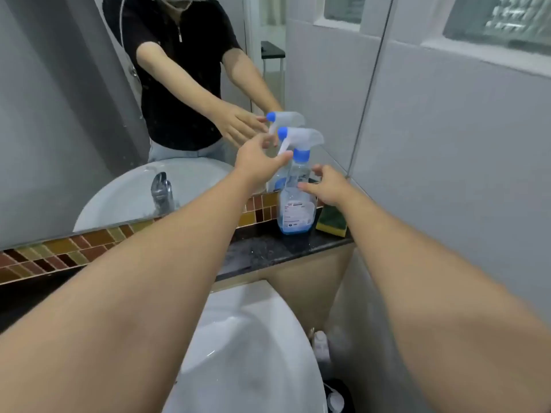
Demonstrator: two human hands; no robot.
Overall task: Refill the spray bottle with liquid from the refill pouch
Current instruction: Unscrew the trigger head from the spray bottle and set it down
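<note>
Spray bottle (296, 201) stands between open left hand (258, 163) and right hand (326, 187).

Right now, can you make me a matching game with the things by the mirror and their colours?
Things:
1. spray bottle nozzle tip
2. sponge
3. sink
4. ledge

Colours:
A. white
B. black, speckled
C. blue
D. green on top, yellow underneath

Pairs: 1-C, 2-D, 3-A, 4-B
</note>
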